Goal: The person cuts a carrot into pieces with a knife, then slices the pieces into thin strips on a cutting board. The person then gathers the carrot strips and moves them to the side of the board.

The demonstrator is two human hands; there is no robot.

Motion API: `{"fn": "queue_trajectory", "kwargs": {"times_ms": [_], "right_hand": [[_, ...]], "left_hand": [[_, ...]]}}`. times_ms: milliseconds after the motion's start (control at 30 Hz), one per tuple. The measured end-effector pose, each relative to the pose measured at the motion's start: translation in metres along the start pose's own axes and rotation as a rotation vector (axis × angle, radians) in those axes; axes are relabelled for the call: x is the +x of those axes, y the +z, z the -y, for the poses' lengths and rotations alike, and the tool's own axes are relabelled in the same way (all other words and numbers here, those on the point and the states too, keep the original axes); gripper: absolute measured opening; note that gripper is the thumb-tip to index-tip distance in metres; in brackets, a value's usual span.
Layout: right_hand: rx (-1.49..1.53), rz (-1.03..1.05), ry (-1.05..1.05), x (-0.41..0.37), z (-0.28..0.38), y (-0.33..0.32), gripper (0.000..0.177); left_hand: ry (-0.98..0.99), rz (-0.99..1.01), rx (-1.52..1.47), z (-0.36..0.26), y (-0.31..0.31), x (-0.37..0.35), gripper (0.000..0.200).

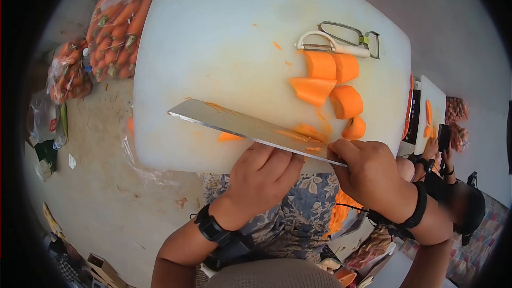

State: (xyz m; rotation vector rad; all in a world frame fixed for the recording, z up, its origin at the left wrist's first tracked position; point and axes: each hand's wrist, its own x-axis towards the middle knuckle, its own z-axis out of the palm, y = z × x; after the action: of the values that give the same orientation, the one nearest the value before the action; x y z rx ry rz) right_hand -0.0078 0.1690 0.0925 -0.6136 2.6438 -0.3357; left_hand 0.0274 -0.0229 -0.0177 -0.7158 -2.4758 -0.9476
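Observation:
A broad knife [240, 128] with orange shreds stuck to its blade lies tilted over the front part of the white cutting board [202, 48]. My right hand [365, 168] is wrapped round its handle. My left hand [266, 173] is closed against the blade's near edge at the board's front; its fingertips, and anything under them, are hidden. A small carrot piece [229, 136] shows beyond the blade. Several thick carrot chunks [346, 101] sit on the board's right side, below a white peeler [341, 46] and a metal peeler [346, 32].
Bags of whole carrots [117, 37] stand on the floor [106, 138] at the left. At the right, another person [464, 202] is beside a second white board [433, 96] with carrot pieces. Orange peelings [341, 213] lie below the board.

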Motion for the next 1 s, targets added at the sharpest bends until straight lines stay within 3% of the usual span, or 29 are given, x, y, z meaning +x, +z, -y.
{"fn": "queue_trajectory", "kwargs": {"times_ms": [300, 533, 800, 1000], "right_hand": [[-0.070, -0.036, -0.068, -0.008, 0.007, -0.013, 0.021], [-0.070, 0.014, 0.015, -0.024, 0.004, -0.019, 0.022], [-0.057, 0.018, 0.017, -0.006, 0.001, -0.006, 0.022], [-0.007, -0.144, -0.090, 0.007, -0.003, 0.016, 0.017]], "left_hand": [[0.008, -0.035, 0.012, 0.002, 0.000, -0.001, 0.022], [0.012, -0.016, 0.006, 0.002, 0.003, 0.001, 0.024], [-0.026, -0.014, -0.009, -0.001, 0.000, 0.008, 0.014], [-0.036, 0.074, -0.034, -0.001, -0.003, 0.005, 0.022]]}}
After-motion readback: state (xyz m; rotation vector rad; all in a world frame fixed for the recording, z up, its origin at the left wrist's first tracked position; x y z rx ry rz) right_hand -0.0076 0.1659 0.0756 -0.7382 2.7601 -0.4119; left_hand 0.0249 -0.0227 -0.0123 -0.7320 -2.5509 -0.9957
